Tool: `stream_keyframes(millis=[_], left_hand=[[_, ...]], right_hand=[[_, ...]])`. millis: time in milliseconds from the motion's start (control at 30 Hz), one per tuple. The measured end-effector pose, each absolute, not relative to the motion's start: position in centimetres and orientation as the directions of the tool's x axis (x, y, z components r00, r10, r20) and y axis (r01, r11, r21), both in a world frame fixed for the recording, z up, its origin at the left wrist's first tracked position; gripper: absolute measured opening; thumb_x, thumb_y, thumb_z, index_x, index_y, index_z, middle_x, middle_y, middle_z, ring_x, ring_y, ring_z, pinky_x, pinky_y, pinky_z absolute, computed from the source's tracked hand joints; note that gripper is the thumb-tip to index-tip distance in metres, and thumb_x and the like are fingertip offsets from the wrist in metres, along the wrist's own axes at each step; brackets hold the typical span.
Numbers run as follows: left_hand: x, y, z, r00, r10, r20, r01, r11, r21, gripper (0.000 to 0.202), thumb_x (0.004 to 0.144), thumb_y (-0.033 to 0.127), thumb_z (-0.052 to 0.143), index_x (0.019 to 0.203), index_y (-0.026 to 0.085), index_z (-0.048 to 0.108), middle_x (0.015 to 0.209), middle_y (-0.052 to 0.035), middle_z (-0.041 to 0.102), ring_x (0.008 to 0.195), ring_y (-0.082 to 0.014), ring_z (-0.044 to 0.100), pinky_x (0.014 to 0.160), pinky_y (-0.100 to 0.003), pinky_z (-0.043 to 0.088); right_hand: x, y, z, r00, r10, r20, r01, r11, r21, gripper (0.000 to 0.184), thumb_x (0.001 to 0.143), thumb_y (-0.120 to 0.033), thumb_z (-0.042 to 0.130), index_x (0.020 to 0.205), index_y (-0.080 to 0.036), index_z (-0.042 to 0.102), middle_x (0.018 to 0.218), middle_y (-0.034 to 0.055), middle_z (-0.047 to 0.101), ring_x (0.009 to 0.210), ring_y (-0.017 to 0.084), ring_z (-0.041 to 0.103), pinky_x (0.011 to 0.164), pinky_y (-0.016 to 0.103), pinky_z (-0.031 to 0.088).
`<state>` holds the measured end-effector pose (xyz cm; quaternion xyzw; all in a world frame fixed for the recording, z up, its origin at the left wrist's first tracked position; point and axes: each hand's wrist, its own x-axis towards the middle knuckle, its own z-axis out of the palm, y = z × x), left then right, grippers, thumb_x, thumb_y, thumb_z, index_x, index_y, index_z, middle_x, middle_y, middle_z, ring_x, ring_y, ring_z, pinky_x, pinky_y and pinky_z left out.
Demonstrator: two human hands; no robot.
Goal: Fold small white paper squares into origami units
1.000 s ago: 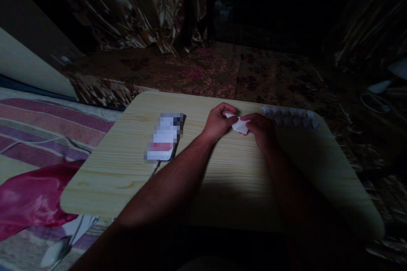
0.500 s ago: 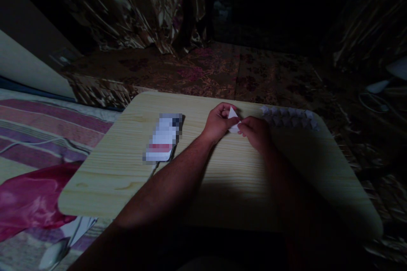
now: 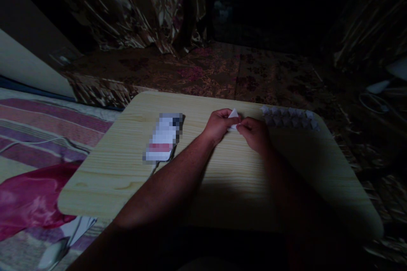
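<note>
A small piece of folded white paper with a pointed top is held just above the wooden table. My left hand grips it from the left, thumb laid across its front. At its right edge, the fingertips of my right hand pinch the paper close to my left thumb. Its lower part is mostly covered by my fingers. To the right of my right hand, several small folded paper pieces stand in rows near the table's far edge.
A phone with a blurred-out screen lies left of my forearm, a white cable running from its lower end. Left of the table is a bed with a striped cover and a shiny pink cloth. Patterned curtains hang behind.
The folded paper has tilted slightly, its tip now lower and further right. My left fingers have shifted a little around it, and both hands still hold it.
</note>
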<state>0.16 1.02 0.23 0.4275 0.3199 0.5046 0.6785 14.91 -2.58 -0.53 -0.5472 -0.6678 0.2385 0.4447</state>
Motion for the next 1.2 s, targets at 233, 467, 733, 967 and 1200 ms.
stream_keyframes(millis=[233, 467, 733, 967, 1200], left_hand=[[0.0, 0.8, 0.5, 0.271, 0.961, -0.056, -0.448, 0.177, 0.877, 0.019, 0.054, 0.02, 0.083, 0.066, 0.014, 0.069, 0.059, 0.0021, 0.064, 0.05, -0.008, 0.053, 0.051, -0.022, 0.038], [-0.4, 1.3, 0.7, 0.197, 0.974, -0.11, -0.55, 0.203, 0.81, 0.019, 0.055, 0.018, 0.081, 0.069, 0.015, 0.068, 0.065, 0.0012, 0.066, 0.055, -0.0095, 0.056, 0.054, -0.024, 0.042], [-1.0, 2.3, 0.5, 0.154, 0.985, -0.084, -0.661, 0.166, 0.732, 0.019, 0.068, 0.028, 0.075, 0.075, 0.015, 0.063, 0.07, 0.0005, 0.061, 0.058, -0.0067, 0.052, 0.055, -0.021, 0.041], [0.0, 1.4, 0.5, 0.225, 0.974, 0.005, -0.522, 0.117, 0.845, 0.028, 0.07, 0.033, 0.076, 0.09, 0.015, 0.068, 0.078, -0.0012, 0.066, 0.066, -0.0095, 0.059, 0.057, -0.021, 0.044], [0.2, 1.4, -0.1, 0.297, 0.955, 0.019, -0.413, 0.111, 0.904, 0.032, 0.065, 0.028, 0.08, 0.091, 0.013, 0.069, 0.072, -0.0028, 0.068, 0.059, -0.0092, 0.059, 0.057, -0.022, 0.045]], right_hand=[[14.9, -2.6, -0.3, -0.041, 0.943, 0.329, 0.522, 0.301, -0.798, 0.019, 0.077, -0.032, 0.063, 0.064, -0.02, 0.058, 0.055, -0.0052, 0.051, 0.054, 0.01, 0.046, 0.054, 0.024, 0.034], [14.7, -2.7, -0.6, -0.076, 0.949, 0.305, 0.507, 0.3, -0.808, 0.016, 0.077, -0.028, 0.062, 0.063, -0.02, 0.058, 0.058, -0.0045, 0.052, 0.057, 0.011, 0.048, 0.056, 0.024, 0.035], [15.0, -2.6, -0.3, -0.02, 0.974, 0.227, 0.456, 0.211, -0.865, 0.018, 0.073, -0.03, 0.064, 0.06, -0.019, 0.058, 0.054, -0.0045, 0.052, 0.054, 0.011, 0.047, 0.053, 0.024, 0.034], [15.5, -1.9, -0.1, 0.208, 0.968, 0.137, 0.198, 0.096, -0.976, 0.021, 0.074, -0.037, 0.067, 0.065, -0.02, 0.061, 0.05, -0.0039, 0.057, 0.046, 0.01, 0.049, 0.048, 0.024, 0.037], [15.7, -1.3, -0.8, 0.271, 0.955, 0.12, 0.041, 0.114, -0.993, 0.022, 0.074, -0.038, 0.068, 0.066, -0.02, 0.059, 0.049, -0.0047, 0.054, 0.043, 0.009, 0.044, 0.045, 0.024, 0.037]])
